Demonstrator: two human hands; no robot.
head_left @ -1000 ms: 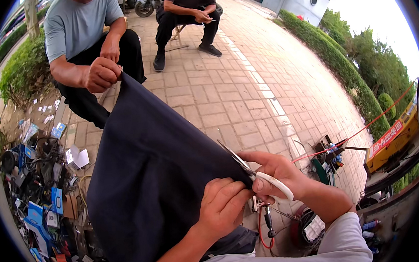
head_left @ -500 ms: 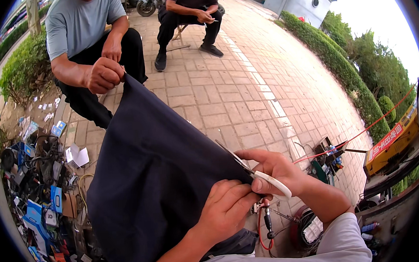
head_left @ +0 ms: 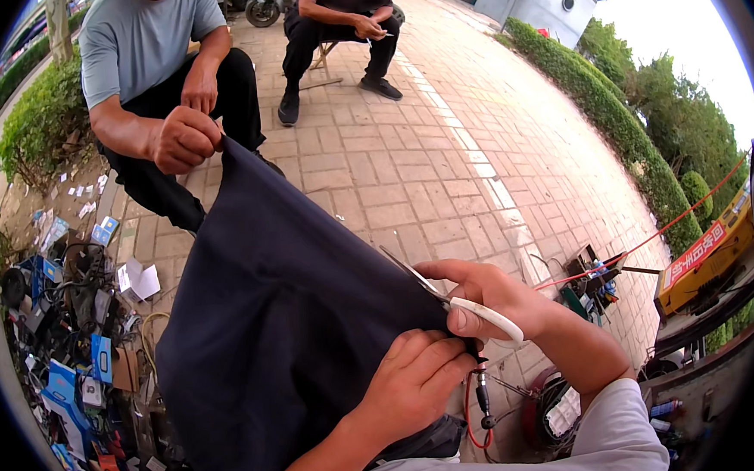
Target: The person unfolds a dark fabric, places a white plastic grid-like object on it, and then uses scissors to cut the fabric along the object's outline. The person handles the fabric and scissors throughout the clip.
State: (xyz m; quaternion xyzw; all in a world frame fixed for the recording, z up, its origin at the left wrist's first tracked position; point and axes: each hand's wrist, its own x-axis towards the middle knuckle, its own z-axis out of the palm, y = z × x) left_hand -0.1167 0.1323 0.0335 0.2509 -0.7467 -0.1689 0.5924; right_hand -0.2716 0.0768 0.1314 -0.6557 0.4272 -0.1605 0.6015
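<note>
A dark navy cloth [head_left: 276, 285] stretches from my lap toward the upper left. The far corner is gripped by the hand [head_left: 185, 139] of a person in a light blue shirt, who pulls it taut. My left hand [head_left: 420, 375] is closed on the cloth's right edge near me, its fingertips partly hidden. Just above it, my right hand [head_left: 493, 297] holds a pair of scissors with white handles [head_left: 493, 319]. The scissor blades lie along the cloth's right edge and point up and left; part of them is hidden by the cloth.
Boxes, cables and small parts [head_left: 79, 375] lie heaped at the left. A second person [head_left: 343, 30] sits beyond on the brick paving [head_left: 373, 167]. At the right are an open toolbox [head_left: 591, 270], a red hose [head_left: 471, 411] and a yellow machine [head_left: 711, 258].
The scissors and my right hand have shifted slightly up and left along the cloth edge. My left hand has moved a little down and right with the cloth.
</note>
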